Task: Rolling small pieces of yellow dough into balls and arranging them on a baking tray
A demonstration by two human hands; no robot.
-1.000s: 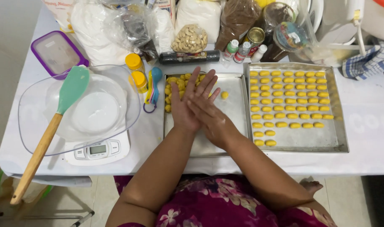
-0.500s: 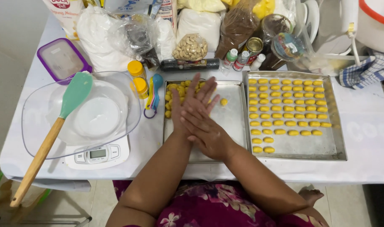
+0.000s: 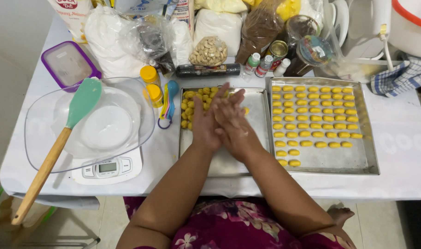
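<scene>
Seen from above at a crowded desk (image 3: 404, 152): left hand (image 3: 205, 123) and right hand (image 3: 232, 121) pressed palm to palm over the near tray (image 3: 229, 163), fingers flat and pointing away. Grip closed palm on palm, presumably around one small yellow dough ball; the ball itself hidden, so cannot tell for sure. Heap of loose yellow balls (image 3: 192, 107) at the far left corner of the same tray, just beside the left hand. Far tray (image 3: 371, 159) to the right, lined with neat rows of shaped yellow pieces (image 3: 314, 113), last rows short at the near left corner.

To the left, glass bowl (image 3: 40, 124) on a white scale (image 3: 110, 168), green spatula (image 3: 56, 150) leaning across its rim. Two yellow-capped bottles (image 3: 151, 85) and coloured measuring spoons (image 3: 168, 103) between bowl and near tray. Bags of flour and nuts (image 3: 209, 51), small bottles and a checked cloth (image 3: 406, 76) along the far edge.

Judged from this: rolling best done with light, even pressure, palms sliding lengthwise so the piece comes out oval like its neighbours, not flattened. Worth keeping hands over the tray so a slipped piece lands on metal, not cloth. Matching the size of the pieces already laid keeps rows even and baking uniform
</scene>
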